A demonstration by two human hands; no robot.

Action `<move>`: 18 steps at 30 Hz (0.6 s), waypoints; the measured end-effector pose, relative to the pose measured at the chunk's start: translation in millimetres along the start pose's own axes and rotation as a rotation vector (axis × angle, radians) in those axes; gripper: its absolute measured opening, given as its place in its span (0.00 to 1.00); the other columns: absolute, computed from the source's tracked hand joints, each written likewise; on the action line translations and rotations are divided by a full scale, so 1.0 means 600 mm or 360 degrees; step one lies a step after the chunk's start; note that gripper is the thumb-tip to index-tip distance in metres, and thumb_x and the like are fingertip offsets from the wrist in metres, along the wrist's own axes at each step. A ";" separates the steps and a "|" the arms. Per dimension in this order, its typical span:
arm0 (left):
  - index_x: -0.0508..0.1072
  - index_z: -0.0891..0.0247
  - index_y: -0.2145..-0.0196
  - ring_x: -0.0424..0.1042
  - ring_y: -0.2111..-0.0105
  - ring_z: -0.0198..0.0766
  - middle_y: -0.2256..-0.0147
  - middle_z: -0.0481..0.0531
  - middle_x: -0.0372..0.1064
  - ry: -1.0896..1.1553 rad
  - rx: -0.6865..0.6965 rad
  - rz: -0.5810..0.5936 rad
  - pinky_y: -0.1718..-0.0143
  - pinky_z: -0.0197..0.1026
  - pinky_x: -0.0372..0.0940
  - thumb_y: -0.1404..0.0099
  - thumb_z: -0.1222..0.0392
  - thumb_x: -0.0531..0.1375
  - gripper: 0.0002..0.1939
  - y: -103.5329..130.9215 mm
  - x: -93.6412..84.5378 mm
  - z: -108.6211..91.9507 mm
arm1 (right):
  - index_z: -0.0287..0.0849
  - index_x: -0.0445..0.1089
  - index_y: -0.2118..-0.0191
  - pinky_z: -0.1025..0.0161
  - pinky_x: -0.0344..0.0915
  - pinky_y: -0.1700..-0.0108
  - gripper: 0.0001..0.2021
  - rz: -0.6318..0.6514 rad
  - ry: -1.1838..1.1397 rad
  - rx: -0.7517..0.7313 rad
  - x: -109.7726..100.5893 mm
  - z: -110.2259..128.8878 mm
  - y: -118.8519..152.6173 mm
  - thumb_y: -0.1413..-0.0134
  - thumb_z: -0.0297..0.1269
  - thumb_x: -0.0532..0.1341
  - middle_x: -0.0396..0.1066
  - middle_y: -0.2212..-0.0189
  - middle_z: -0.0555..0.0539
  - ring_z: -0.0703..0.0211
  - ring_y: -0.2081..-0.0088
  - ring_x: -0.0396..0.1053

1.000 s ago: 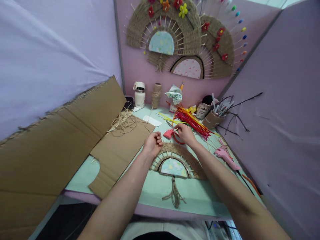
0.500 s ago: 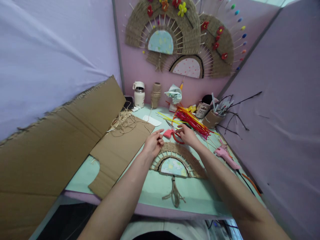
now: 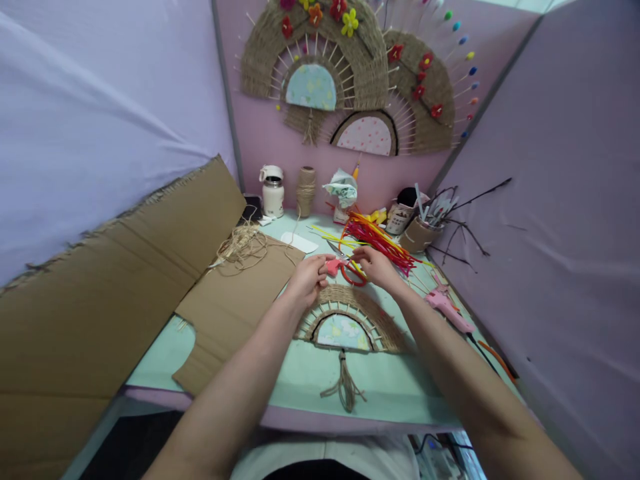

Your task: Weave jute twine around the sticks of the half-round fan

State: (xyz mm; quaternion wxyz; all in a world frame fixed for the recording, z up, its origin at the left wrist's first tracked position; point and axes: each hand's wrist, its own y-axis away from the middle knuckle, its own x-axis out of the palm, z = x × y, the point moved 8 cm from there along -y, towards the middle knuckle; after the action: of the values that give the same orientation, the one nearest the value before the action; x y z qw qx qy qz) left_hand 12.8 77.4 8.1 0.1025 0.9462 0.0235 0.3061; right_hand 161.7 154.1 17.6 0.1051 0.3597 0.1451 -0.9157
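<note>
My left hand (image 3: 310,275) has its fingertips closed on the left side of a small coral-pink piece (image 3: 333,267), soft-looking and of a kind too small to make out. Just right of that piece, the fingers of my right hand (image 3: 376,268) are pinched together; what they hold is hidden. Between and below both hands are scissors with orange-red handles (image 3: 355,279). A woven twine fan (image 3: 350,295) lies flat on the table, nearer to me, with a floral half-round centre (image 3: 345,331) and a twine tassel (image 3: 346,387).
Red, orange and yellow pipe cleaners (image 3: 383,241) lie behind my right hand. A pink glue gun (image 3: 449,311) rests at right. Cardboard (image 3: 240,300) and tangled twine (image 3: 243,245) lie at left. A white bottle (image 3: 273,193), twine spool (image 3: 306,190) and stick-filled cup (image 3: 421,235) stand behind.
My left fingers, partly stretched out before, have curled in at the pink piece. My right hand stays pinched beside it. The whole view has shifted slightly.
</note>
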 end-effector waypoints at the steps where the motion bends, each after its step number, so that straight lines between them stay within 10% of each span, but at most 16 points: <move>1: 0.72 0.69 0.70 0.43 0.87 0.23 0.86 0.38 0.46 -0.0113 0.0013 0.0002 0.85 0.28 0.42 0.40 0.66 0.57 0.05 -0.003 0.006 -0.010 | 0.38 0.67 0.58 0.61 0.67 0.55 0.16 -0.0011 -0.0063 0.0011 -0.002 0.001 -0.005 0.51 0.21 0.49 0.76 0.61 0.42 0.59 0.58 0.73; 7: 0.77 0.64 0.71 0.54 0.82 0.30 0.83 0.45 0.59 -0.1384 0.0546 -0.0173 0.80 0.32 0.50 0.48 0.71 0.60 0.07 -0.062 0.018 -0.081 | 0.38 0.66 0.59 0.61 0.68 0.58 0.17 -0.0011 -0.0353 0.0051 0.007 0.007 -0.034 0.52 0.20 0.48 0.76 0.60 0.41 0.60 0.61 0.74; 18: 0.78 0.59 0.62 0.68 0.56 0.42 0.60 0.52 0.73 -0.2081 0.0555 0.0240 0.51 0.40 0.59 0.52 0.75 0.55 0.22 -0.178 0.021 -0.010 | 0.39 0.66 0.59 0.63 0.68 0.56 0.17 0.0118 -0.0437 0.0099 0.047 -0.019 -0.029 0.51 0.19 0.48 0.76 0.62 0.44 0.61 0.59 0.74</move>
State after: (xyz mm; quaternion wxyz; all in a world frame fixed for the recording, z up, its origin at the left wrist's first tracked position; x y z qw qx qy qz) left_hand 21.4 184.0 -2.4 -0.0800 0.9384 -0.0604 -0.3308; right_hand 143.7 171.9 -6.4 0.1464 0.2391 0.0875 -0.9559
